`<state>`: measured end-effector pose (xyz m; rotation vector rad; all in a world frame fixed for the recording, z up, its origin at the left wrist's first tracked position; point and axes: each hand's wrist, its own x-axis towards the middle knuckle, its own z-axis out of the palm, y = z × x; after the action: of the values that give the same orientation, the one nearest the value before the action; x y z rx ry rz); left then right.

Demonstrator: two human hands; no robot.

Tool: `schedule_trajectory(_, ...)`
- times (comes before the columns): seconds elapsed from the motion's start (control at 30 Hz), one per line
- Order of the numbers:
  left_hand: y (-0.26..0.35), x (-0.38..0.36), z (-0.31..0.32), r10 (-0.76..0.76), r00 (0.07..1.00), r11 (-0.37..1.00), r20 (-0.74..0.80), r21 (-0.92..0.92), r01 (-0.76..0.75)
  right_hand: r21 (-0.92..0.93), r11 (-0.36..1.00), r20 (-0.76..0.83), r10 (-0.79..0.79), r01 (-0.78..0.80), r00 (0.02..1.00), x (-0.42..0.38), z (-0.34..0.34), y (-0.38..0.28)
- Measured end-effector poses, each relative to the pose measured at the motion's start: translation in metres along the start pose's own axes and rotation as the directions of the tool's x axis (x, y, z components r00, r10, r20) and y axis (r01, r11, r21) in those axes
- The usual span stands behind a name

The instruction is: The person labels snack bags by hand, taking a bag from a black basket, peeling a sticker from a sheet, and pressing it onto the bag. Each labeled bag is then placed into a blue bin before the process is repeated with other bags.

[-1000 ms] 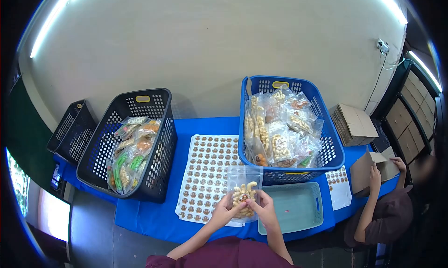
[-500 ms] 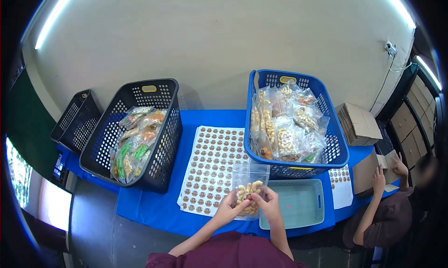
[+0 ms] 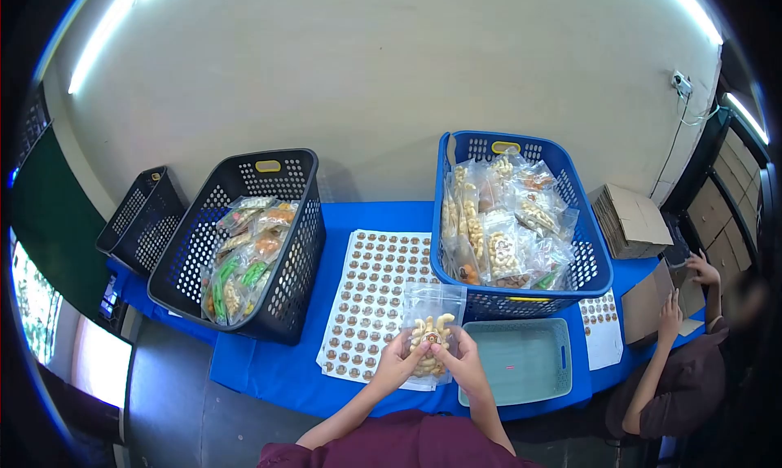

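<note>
A clear plastic pouch of cashew nuts (image 3: pixel 432 305) is held upright between both my hands, over the front of the table. My left hand (image 3: pixel 398 361) grips its left side, and my right hand (image 3: pixel 463 360) grips its right side. Both thumbs press on a small round brown sticker (image 3: pixel 432 338) on the pouch's front. Behind and left of the pouch lies a white sheet of round brown stickers (image 3: pixel 366 297). To the right of my hands sits a pale green plastic tray (image 3: pixel 521 399) with a tiny pink scrap in it.
A blue basket (image 3: pixel 603 272) full of pouches stands behind the tray. On the left are a black basket (image 3: pixel 183 281) with more pouches and a smaller black basket (image 3: pixel 134 215). Folded cardboard (image 3: pixel 631 219) and another person's hands (image 3: pixel 669 315) at a carton are on the right.
The view has shifted slightly, so most things sit a little lower and further right. Both hands keep hold of the pouch, thumbs on its sticker. The other person's hands have moved at the carton.
</note>
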<state>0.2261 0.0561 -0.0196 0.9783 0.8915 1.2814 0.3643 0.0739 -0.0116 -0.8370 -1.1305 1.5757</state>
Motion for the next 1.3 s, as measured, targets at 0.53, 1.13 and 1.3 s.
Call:
schedule_trajectory(0.53, -0.017, 0.006, -0.001, -0.089, 0.989, 0.994, 0.118, 0.08, 0.08, -0.031, 0.998, -0.299, -0.054, 0.046, 0.953, -0.006, -0.008, 0.007)
schedule_trajectory(1.13, -0.023, 0.016, 0.022, -0.012, 1.0, 0.999, 0.007, 0.053, 0.011, -0.016, 0.994, -0.344, -0.105, 0.106, 0.933, -0.002, -0.012, 0.001)
schedule_trajectory(1.3, -0.022, 0.012, 0.012, -0.114, 0.993, 0.977, -0.02, 0.18, 0.116, 0.029, 0.998, -0.29, -0.036, 0.047, 0.956, 0.0, -0.015, 0.004)
